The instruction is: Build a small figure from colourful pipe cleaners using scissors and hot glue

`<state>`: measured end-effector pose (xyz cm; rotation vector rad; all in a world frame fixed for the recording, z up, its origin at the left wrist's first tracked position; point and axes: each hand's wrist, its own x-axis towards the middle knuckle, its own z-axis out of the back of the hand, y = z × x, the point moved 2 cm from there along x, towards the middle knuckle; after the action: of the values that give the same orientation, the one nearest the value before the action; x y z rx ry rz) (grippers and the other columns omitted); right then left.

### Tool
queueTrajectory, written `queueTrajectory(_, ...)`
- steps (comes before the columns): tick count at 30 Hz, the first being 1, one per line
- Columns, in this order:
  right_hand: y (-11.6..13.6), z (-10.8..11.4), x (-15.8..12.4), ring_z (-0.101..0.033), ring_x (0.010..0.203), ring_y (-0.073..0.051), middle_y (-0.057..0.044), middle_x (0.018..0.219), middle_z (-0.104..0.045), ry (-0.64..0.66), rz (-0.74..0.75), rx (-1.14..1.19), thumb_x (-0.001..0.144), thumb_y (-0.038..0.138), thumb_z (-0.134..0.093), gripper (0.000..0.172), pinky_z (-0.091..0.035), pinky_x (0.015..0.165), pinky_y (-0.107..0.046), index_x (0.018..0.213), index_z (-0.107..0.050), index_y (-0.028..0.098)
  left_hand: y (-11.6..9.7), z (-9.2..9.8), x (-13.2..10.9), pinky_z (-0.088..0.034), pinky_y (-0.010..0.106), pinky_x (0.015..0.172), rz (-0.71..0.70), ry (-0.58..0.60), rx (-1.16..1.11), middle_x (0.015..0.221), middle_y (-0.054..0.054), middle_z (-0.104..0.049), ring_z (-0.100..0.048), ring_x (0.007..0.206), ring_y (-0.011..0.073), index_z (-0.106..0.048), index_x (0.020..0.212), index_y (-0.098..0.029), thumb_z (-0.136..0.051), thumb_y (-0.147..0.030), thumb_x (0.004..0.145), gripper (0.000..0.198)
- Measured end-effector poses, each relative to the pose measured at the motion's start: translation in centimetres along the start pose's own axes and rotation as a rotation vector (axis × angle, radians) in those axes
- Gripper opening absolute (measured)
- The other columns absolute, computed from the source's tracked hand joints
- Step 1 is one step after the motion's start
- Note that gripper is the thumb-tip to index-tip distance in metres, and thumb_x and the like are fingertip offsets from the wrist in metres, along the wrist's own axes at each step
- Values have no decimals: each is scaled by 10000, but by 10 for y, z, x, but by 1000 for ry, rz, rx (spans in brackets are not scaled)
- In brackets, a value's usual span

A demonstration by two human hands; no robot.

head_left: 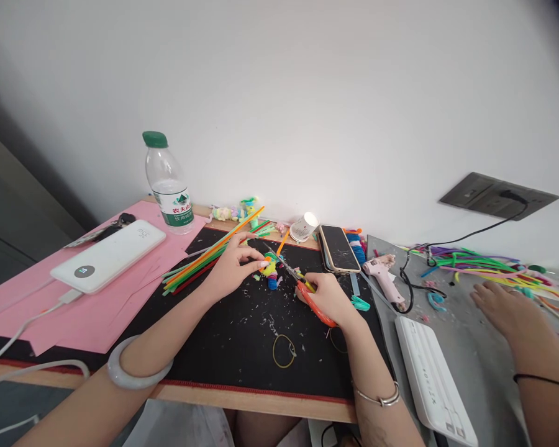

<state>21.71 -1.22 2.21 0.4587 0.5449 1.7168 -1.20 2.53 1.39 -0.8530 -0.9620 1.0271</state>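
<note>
My left hand pinches a small pipe-cleaner figure in yellow, blue and green between thumb and fingers, above the black mat. An orange strip stands up beside it. My right hand is closed round the orange handles of a pair of scissors. Their blades point up and left, close by the figure and my left fingertips. Whether the blades touch the figure, I cannot tell. Pale clippings and a yellow rubber band lie on the mat.
Left are pink paper, a white power bank and a water bottle. Pipe cleaners, a paper cup, a phone and a pink glue gun lie around. Another person's hand rests at right.
</note>
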Motion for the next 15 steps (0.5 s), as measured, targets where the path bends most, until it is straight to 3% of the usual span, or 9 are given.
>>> queueTrajectory(4,-7,1,4,-355,545,-114,31,549,-456,-166,-41,-111,720,309,-591,190,-246,498,-249,608,-495,189,0,0,0,-525,383,841,70,-70,-41,1321,80,-379,-572,1045,240,-683,817,-187,-648,-447,759,268)
queueTrajectory(9,-15,0,10,-522,651,-177,-26,696,-592,-265,-95,-86,707,347,-658,206,-368,588,-277,805,-623,169,-3,-2,0,-529,362,832,74,-67,-65,1290,90,-392,-537,1118,254,-647,833,-174,-622,-435,776,268)
queueTrajectory(15,-2,5,5,-561,807,-204,-91,910,-619,-468,99,32,846,221,-505,133,-427,727,-320,897,-614,165,-8,-8,-4,-514,378,852,-38,11,62,1168,78,-437,-537,1074,239,-638,794,-199,-603,-391,798,195)
